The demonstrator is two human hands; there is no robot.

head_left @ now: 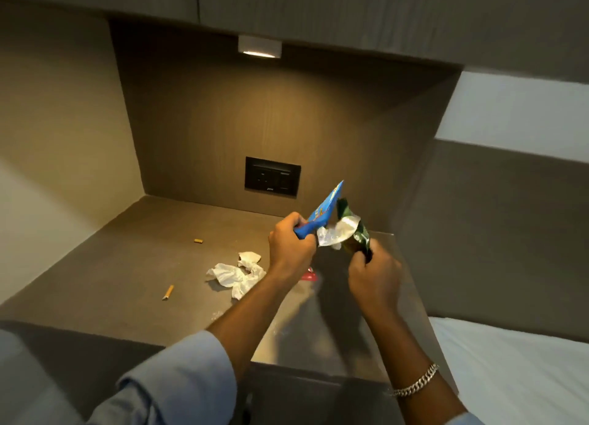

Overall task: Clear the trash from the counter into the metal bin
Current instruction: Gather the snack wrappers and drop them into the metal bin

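My left hand (288, 246) grips a blue snack wrapper (322, 212) held up above the counter (134, 265). My right hand (373, 274) grips a green snack wrapper (358, 233) with a silver inside, right beside the blue one. On the counter lie crumpled white tissues (237, 273), two cigarette butts (168, 292) (198, 240), and a small red scrap (309, 276) partly hidden behind my left wrist. A shiny metal surface (318, 329) lies under my forearms; whether it is the bin I cannot tell.
A black wall socket (272, 176) sits in the back panel of the alcove. An under-cabinet light (259, 46) shines above. A white bed (516, 370) lies at the lower right. A small clear plastic scrap (216, 313) rests near the counter's front edge.
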